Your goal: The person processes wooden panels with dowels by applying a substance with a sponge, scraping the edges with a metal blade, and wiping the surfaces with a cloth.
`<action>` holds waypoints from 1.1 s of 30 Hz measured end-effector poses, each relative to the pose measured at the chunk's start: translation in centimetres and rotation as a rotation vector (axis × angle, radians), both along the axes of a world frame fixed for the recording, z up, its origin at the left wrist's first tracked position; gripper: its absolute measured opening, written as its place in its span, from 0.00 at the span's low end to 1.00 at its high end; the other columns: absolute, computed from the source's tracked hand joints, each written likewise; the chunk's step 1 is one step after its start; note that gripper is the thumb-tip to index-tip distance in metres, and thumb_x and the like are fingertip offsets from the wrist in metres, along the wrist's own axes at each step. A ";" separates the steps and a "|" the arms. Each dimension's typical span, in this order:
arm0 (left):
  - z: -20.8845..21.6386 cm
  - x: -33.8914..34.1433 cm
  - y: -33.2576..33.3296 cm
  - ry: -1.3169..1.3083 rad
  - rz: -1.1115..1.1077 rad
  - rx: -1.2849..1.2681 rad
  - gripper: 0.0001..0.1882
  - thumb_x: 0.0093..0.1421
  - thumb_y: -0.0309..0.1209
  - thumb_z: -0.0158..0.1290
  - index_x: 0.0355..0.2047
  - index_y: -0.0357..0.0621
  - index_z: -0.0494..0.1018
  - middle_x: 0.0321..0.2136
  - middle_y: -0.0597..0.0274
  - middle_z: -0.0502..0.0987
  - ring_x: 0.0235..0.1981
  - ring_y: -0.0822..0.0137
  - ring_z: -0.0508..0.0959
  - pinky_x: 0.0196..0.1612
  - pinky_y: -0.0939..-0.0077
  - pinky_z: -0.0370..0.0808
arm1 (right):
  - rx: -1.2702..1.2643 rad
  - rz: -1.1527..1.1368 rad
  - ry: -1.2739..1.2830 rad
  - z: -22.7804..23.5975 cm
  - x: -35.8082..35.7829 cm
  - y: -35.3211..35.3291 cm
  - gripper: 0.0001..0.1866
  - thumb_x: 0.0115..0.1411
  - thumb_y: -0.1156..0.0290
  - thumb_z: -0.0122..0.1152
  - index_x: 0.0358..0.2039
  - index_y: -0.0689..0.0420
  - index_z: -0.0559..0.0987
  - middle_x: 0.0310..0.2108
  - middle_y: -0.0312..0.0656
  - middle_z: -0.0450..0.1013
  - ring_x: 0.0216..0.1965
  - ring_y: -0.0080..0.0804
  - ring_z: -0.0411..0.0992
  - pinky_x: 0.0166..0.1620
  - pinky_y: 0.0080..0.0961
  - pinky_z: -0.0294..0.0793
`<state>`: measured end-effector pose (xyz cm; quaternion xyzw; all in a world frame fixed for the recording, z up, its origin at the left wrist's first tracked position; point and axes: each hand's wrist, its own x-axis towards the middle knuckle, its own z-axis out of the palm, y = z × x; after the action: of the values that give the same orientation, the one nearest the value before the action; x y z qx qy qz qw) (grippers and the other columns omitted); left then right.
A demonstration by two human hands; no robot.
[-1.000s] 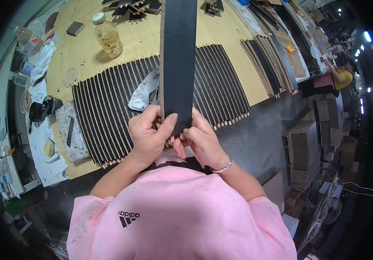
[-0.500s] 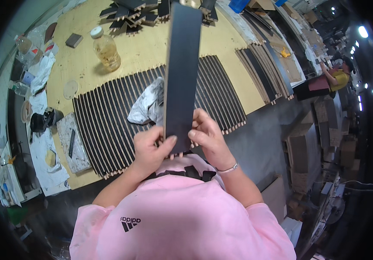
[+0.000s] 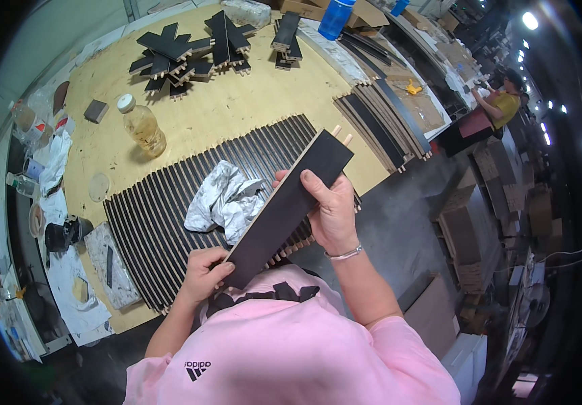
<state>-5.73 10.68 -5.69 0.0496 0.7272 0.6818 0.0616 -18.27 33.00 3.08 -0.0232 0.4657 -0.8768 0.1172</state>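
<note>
Between my hands, in front of my chest, I hold a black wooden board [image 3: 291,202] with round dowels sticking out of its upper right end. My left hand [image 3: 204,275] pinches its lower left end, thumb on the broad face. Higher up, my right hand [image 3: 330,210] wraps around the other end, thumb on the face and fingers mostly behind. Past the board a crumpled, stained white rag [image 3: 222,199] lies on a close row of black boards [image 3: 162,223] set on edge, their dowels poking out at the ends.
A yellowish worktable [image 3: 189,128] carries a loose pile of black boards [image 3: 169,50] at the back and a plastic bottle [image 3: 142,127] of brownish liquid. More boards [image 3: 372,128] line the right edge. Black pots [image 3: 68,233] stand at left. A person [image 3: 500,104] works at far right.
The board has swung from near upright to a slant, its top leaning right. My right hand has slid to its upper end, while my left stays at the lower end. My view has shifted.
</note>
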 end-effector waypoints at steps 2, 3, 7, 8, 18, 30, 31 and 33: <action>-0.1 0.3 -0.4 -0.102 0.028 0.026 0.09 0.55 0.29 0.57 0.28 0.33 0.78 0.15 0.64 0.73 0.17 0.76 0.73 0.21 0.78 0.66 | 0.001 -0.019 0.000 0.0 -0.3 0.1 0.10 0.62 0.73 0.62 0.40 0.67 0.76 0.35 0.53 0.79 0.34 0.38 0.80 0.39 0.32 0.83; -0.3 0.3 -0.4 -0.100 0.026 0.025 0.09 0.55 0.29 0.57 0.28 0.33 0.78 0.15 0.64 0.73 0.17 0.76 0.73 0.21 0.78 0.66 | 0.002 -0.038 -0.003 0.0 -0.4 0.2 0.10 0.62 0.74 0.62 0.39 0.67 0.76 0.34 0.53 0.79 0.34 0.37 0.80 0.39 0.31 0.83; -1.6 0.5 -0.5 0.150 0.094 -0.086 0.11 0.54 0.33 0.58 0.24 0.34 0.77 0.14 0.61 0.71 0.14 0.72 0.71 0.20 0.75 0.64 | 0.013 -0.162 -0.028 0.0 -1.4 1.1 0.06 0.59 0.79 0.63 0.36 0.65 0.76 0.33 0.49 0.79 0.33 0.33 0.80 0.38 0.27 0.82; -1.7 0.5 -0.5 0.215 0.118 -0.136 0.12 0.53 0.33 0.58 0.23 0.34 0.76 0.14 0.60 0.71 0.14 0.69 0.71 0.19 0.73 0.63 | 0.014 -0.165 -0.029 -0.5 -1.8 1.3 0.06 0.59 0.79 0.63 0.36 0.65 0.76 0.33 0.49 0.79 0.33 0.33 0.80 0.38 0.27 0.82; -0.9 0.1 -0.4 0.354 0.116 -0.281 0.12 0.50 0.34 0.60 0.20 0.36 0.75 0.13 0.57 0.69 0.14 0.60 0.71 0.20 0.70 0.64 | -0.043 -0.284 -0.050 -3.2 -2.8 3.3 0.07 0.56 0.82 0.53 0.36 0.61 0.73 0.31 0.38 0.73 0.34 0.25 0.74 0.42 0.23 0.78; -1.0 -0.4 0.0 0.387 0.112 -0.315 0.11 0.48 0.33 0.60 0.20 0.36 0.75 0.13 0.56 0.70 0.14 0.59 0.71 0.20 0.68 0.65 | 0.062 -0.384 -0.058 -3.7 -3.1 3.6 0.04 0.52 0.81 0.52 0.27 0.57 0.74 0.28 0.32 0.68 0.33 0.21 0.67 0.42 0.20 0.70; -1.0 -0.4 -0.1 0.397 0.112 -0.322 0.11 0.48 0.33 0.60 0.20 0.36 0.75 0.13 0.56 0.70 0.14 0.59 0.71 0.20 0.68 0.65 | 0.053 -0.388 -0.064 -3.6 -3.0 3.6 0.05 0.52 0.81 0.52 0.27 0.57 0.74 0.28 0.31 0.68 0.33 0.21 0.66 0.42 0.20 0.70; -1.0 -0.5 0.0 0.405 0.114 -0.329 0.11 0.48 0.33 0.60 0.20 0.36 0.75 0.13 0.56 0.70 0.14 0.59 0.71 0.20 0.68 0.65 | 0.045 -0.391 -0.070 -3.0 -2.9 3.3 0.05 0.52 0.81 0.51 0.26 0.57 0.74 0.28 0.31 0.67 0.34 0.21 0.66 0.42 0.20 0.69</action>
<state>-6.24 10.65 -6.68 0.1335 0.8274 0.5329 -0.1165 -21.19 36.32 0.08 0.1007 0.4765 -0.8725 -0.0389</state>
